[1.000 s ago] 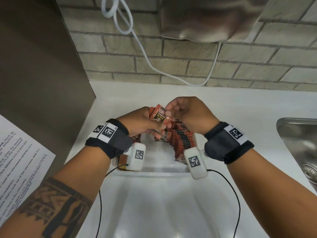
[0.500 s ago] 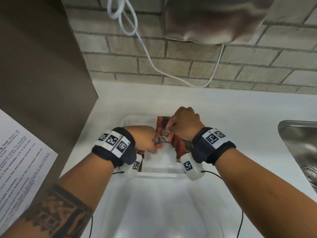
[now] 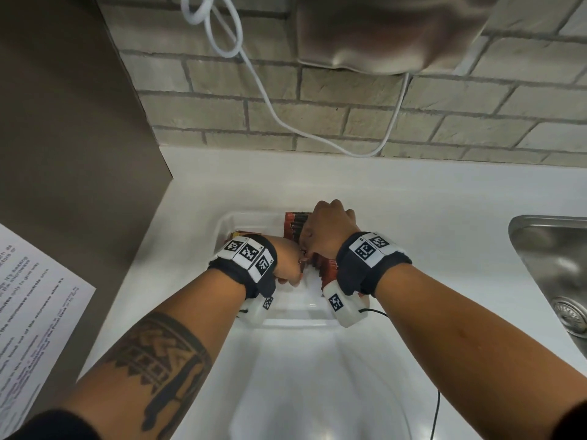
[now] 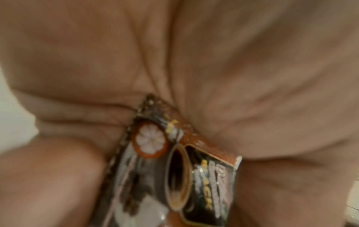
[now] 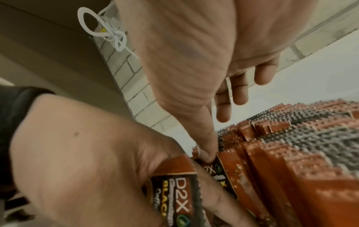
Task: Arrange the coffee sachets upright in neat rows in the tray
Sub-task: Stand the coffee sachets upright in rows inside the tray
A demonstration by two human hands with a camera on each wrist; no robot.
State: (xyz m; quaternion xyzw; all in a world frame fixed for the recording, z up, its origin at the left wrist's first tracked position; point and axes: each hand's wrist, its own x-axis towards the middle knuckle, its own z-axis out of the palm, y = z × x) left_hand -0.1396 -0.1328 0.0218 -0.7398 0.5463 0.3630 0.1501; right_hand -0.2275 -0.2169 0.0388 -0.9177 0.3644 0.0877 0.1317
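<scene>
Item: coffee sachets (image 3: 293,228), orange-brown and black, standing on edge in a row along the right side of a clear plastic tray (image 3: 222,227). From the head view the row runs from about 12 o'clock down toward 5 o'clock under the right wrist; its serrated top seams crowd the right wrist view.

Item: left hand (image 3: 286,262), at 9 o'clock of the row. We see its fingers curled round a small bundle of loose sachets (image 4: 174,169) — the left wrist view shows at least two packets pinched between palm and fingers, long axis running out of the fist.

Item: right hand (image 3: 328,228), directly over the row. Its thumb (image 5: 207,153) presses down on the top edge of the front sachet (image 5: 219,172), which stands against the near face of the row; the other fingers (image 5: 233,95) hang loose and straight, gripping nothing.

Relation that matters: the left hand's bundle lies just beside the row's open face, touching or nearly touching the thumb-held packet. We judge the next packet must go in upright, flat face parallel to the row, with the right hand nearer and steadying.

Surface and room: white countertop (image 3: 413,198), brick-tile wall (image 3: 349,100) at 12 o'clock with a looped white cable (image 3: 222,36), a steel sink (image 3: 552,268) at 3 o'clock, a printed sheet (image 3: 31,306) at 9 o'clock.
</scene>
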